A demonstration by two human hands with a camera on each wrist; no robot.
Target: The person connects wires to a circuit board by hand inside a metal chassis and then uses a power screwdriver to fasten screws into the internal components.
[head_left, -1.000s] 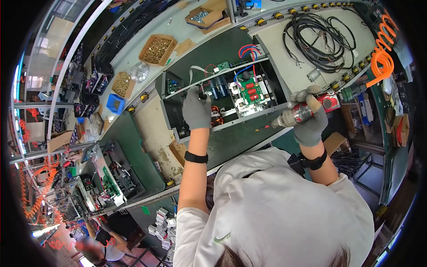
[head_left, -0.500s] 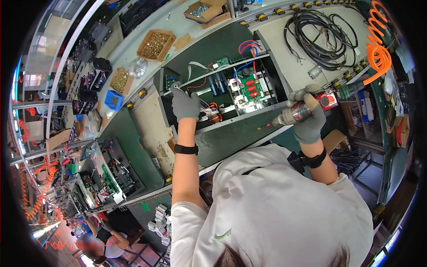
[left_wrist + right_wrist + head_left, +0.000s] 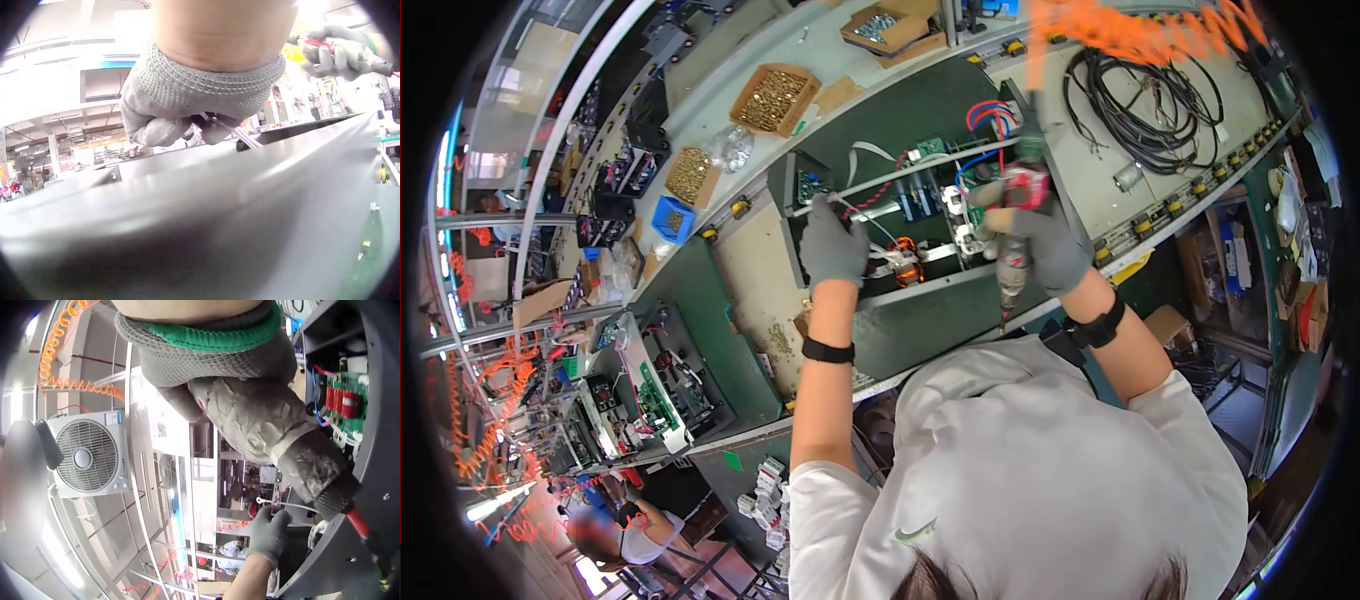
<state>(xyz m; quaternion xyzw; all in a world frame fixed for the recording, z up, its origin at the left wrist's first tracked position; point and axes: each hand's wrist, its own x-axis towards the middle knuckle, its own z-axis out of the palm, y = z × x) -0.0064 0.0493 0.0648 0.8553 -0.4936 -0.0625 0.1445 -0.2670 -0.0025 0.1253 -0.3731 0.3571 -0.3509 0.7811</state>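
My gloved left hand [image 3: 835, 245] is over the left end of a dark metal chassis [image 3: 920, 295]. Its fingers pinch a pale wire [image 3: 245, 136] that has a ring terminal [image 3: 260, 500] at its end. My gloved right hand [image 3: 1045, 240] grips a power screwdriver [image 3: 1016, 262], its body wrapped in worn tape. The bit [image 3: 359, 525], red near the chuck and brassy at the tip, points toward the chassis's near side. Inside the chassis are a copper coil [image 3: 908, 262], dark blue capacitors [image 3: 918, 198] and a green board [image 3: 356, 381], partly hidden by the right hand in the head view.
An orange coiled hose [image 3: 1140, 40] runs up from the screwdriver. Black cables [image 3: 1145, 115] lie coiled at the right. Boxes of brass fasteners [image 3: 775, 98] and a blue bin [image 3: 671, 219] stand at the back left. Another chassis [image 3: 670, 385] sits further left.
My right hand has swung the screwdriver left over the chassis and turned it bit-down. My left hand first moved left, drawing out the wire end, and now stays near the chassis's left end.
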